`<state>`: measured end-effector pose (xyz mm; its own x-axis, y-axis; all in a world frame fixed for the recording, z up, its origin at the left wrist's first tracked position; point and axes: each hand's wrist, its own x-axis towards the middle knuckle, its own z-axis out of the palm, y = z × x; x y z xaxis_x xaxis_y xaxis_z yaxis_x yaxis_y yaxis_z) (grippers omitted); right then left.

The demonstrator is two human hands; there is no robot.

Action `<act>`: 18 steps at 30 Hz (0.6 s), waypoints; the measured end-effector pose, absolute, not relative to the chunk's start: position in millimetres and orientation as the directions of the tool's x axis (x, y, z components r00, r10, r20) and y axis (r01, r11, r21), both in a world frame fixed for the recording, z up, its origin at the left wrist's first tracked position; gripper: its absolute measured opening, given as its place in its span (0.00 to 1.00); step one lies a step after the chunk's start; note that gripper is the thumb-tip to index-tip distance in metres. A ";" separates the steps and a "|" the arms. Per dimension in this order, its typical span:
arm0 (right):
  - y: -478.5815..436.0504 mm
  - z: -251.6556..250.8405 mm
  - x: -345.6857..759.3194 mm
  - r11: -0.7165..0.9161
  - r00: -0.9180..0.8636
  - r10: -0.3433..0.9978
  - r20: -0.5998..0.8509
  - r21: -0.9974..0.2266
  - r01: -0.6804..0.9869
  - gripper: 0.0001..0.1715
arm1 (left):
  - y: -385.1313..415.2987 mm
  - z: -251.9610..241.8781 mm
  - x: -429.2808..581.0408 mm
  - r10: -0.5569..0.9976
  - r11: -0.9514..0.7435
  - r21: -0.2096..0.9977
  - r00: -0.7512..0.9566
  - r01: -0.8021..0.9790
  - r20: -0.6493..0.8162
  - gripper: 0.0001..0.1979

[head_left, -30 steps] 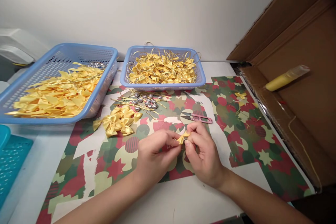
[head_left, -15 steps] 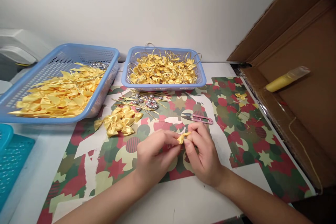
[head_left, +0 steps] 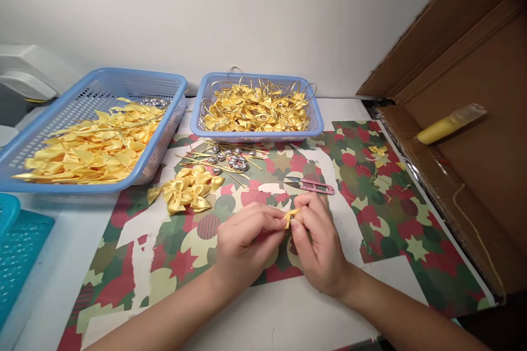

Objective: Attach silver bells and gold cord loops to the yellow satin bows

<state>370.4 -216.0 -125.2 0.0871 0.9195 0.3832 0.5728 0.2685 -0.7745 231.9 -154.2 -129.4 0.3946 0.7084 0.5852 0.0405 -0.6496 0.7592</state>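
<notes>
Between my two hands is a small yellow ribbon bow [head_left: 289, 218], mostly covered by fingers. My left hand [head_left: 249, 238] pinches its left side, and my right hand [head_left: 317, 238] pinches its right side; both are closed. Just beyond the right hand lies a pair of pink-handled thread snips [head_left: 310, 184]. To the left of the hands sits a pile of yellow satin bows [head_left: 187, 189]. Behind that pile, silver bells [head_left: 236, 160] are scattered among gold cords [head_left: 191, 162].
A large blue basket [head_left: 142, 173] of yellow bows stands at the left, a smaller blue basket [head_left: 257, 134] of corded bows at the back. One loose bow [head_left: 377, 149] lies right, near a cardboard wall [head_left: 465, 203] with a yellow-filled tube [head_left: 450, 123]. A teal basket [head_left: 28, 252] is front left.
My left hand has shifted slightly to the right, and its fingers have closed further over the bow. The right hand has barely moved.
</notes>
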 end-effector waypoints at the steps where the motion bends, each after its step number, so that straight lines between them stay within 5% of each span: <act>1: -216.5 -125.7 370.1 0.267 0.088 0.920 0.383 -0.772 0.576 0.12 | -154.7 -128.5 232.4 0.694 -0.661 0.750 0.401 0.028 0.598 0.09; 12: -213.6 -120.3 375.8 0.301 0.074 0.908 0.413 -0.763 0.573 0.12 | -154.6 -129.3 231.5 0.724 -0.623 0.782 0.386 0.010 0.572 0.10; 18: -210.6 -113.3 388.0 0.405 -0.047 0.891 0.452 -0.741 0.536 0.03 | -152.3 -129.6 226.0 0.777 -0.543 0.840 0.381 0.004 0.501 0.12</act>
